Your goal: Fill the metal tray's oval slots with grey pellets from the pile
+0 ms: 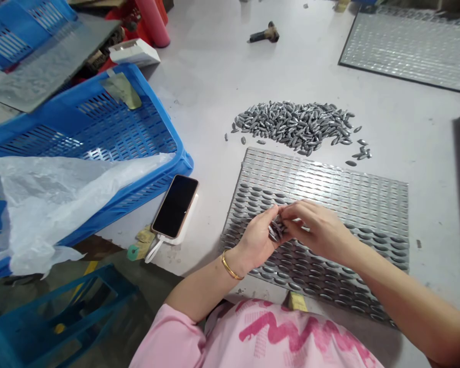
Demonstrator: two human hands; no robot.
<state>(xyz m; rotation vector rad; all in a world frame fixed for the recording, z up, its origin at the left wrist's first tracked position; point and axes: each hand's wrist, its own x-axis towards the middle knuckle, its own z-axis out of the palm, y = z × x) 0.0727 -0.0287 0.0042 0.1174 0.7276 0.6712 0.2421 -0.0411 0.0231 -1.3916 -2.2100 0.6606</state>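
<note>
Left hand (255,241) and right hand (316,228) are held almost closed together on a small bunch of grey metal sinkers (276,229), over a dimpled steel tray (329,190); a further heap of sinkers (291,125) is seen beyond.

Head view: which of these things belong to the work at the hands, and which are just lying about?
In use:
left hand and right hand, holding spindle-shaped grey metal pieces
heap of the same pieces
dimpled metal tray under the hands, some dimples filled

Lying about:
smartphone
blue plastic crate
white plastic sheet
second dimpled tray
small dark tool
</note>
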